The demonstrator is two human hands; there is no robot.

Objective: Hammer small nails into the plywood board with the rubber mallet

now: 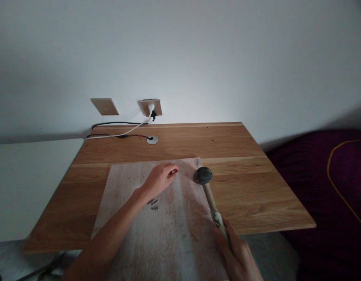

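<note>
Lower right, the right hand (pixel 237 253) grips the mallet (pixel 210 199) low, probably for leverage; at centre, the left hand's (pixel 161 178) fingers curl above the board (pixel 174 234), contents unclear, pins (pixel 154 208) nearby.

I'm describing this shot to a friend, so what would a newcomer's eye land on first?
Probably the dark-headed mallet in the right hand, seen over the right edge of the pale board. Next comes the left hand, fingers curled, over the board's far part, with small metallic pieces lying nearer the person. The deep purple item with a yellow line also stands out at far right.
</note>
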